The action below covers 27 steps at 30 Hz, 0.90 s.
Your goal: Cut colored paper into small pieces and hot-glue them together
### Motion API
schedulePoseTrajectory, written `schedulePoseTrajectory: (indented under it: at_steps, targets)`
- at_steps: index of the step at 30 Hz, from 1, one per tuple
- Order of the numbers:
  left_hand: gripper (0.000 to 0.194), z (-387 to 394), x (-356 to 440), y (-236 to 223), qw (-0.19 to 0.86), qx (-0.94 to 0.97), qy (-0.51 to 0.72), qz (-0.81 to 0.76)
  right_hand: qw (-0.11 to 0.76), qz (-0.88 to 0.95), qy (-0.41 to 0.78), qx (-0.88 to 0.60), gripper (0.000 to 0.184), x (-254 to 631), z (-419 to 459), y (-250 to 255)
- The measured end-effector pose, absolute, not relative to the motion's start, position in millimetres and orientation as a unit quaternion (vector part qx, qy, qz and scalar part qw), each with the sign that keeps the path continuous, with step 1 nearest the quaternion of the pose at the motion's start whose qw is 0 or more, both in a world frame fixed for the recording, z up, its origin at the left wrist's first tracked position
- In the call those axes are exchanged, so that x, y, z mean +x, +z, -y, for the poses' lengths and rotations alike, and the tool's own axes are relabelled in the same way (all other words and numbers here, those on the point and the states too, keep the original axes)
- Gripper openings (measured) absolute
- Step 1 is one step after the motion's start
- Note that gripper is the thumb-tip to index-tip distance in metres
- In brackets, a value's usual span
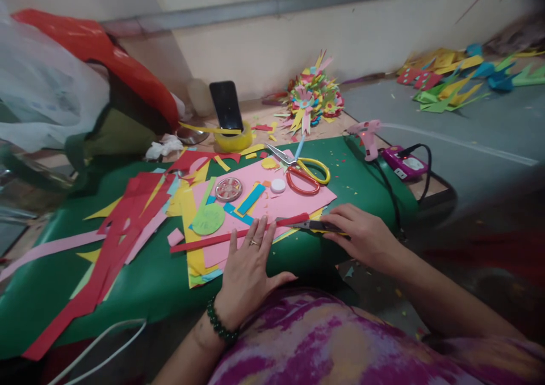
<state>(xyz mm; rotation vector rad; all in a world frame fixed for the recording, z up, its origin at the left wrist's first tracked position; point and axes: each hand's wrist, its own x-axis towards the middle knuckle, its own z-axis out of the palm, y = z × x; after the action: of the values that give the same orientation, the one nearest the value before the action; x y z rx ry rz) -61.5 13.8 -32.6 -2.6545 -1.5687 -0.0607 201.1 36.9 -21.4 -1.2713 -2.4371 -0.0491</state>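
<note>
My left hand (249, 257) lies flat with its fingers stretched out, pressing a narrow red paper strip (204, 241) onto a stack of coloured sheets. Pink paper (315, 197) tops this stack, with yellow and blue edges showing below. In my right hand (361, 234) is a black-handled cutting tool (313, 226) with a thin pointed metal end. Its tip lies along the strip's right part; whether it is a knife or snips I cannot tell. Scissors (304, 175) with red and yellow handles rest open on the paper, near a green paper disc (208, 219) and blue paper pieces (251, 199).
Long red strips (123, 226) spread over the green mat (51, 294) on the left. A phone (226, 105) leans in a yellow tape roll (234, 141). Behind stands a paper flower ball (315, 98). A pink glue gun (366, 138) and purple power strip (404, 163) lie right.
</note>
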Motion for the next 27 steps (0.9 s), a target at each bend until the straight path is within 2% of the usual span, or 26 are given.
schedulePoseTrajectory:
  at_steps: [27]
  targets:
    - [0.098,-12,-56,-34,0.028,-0.850,-0.023,0.525,0.204,0.853,0.012,-0.481,0.010,185,-23,-25]
